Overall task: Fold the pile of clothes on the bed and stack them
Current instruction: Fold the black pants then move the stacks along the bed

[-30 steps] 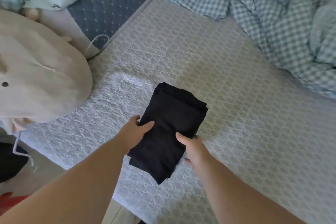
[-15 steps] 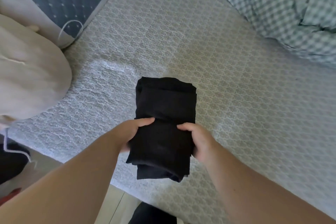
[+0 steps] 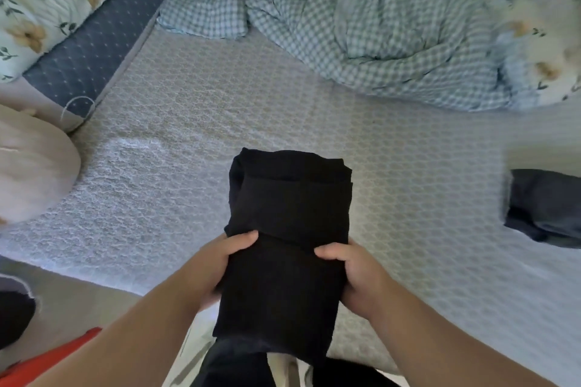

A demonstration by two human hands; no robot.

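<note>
Head view shows the folded black garment (image 3: 287,248) held at the near edge of the bed (image 3: 393,173), its far half over the mattress cover and its near end hanging past the edge toward the person. It looks like a soft, matte knit or jersey, folded into a thick oblong of several layers whose edges show stepped at the far end; I judge it light, limp and not slippery, but apt to sag and slide open if held by one end only. Both hands take it at mid-length from opposite sides: the left hand (image 3: 217,264) grips the left edge with its thumb on top and fingers (image 3: 242,240) curled round the fold, and the right hand (image 3: 352,273) holds the right edge likewise, thumb over the top layer. Clamping all layers together at the sides, as here, seems the sound hold for carrying it flat. The bed's cover is pale grey with a raised lattice weave, firm and even. To the right lies a dark folded piece (image 3: 544,207), blurred, well apart from the black one, probably the start of the stack. Farther back, a blue-and-white checked duvet (image 3: 361,25) is bunched in soft ridges, with a floral pillow (image 3: 41,6) at far left.
</note>
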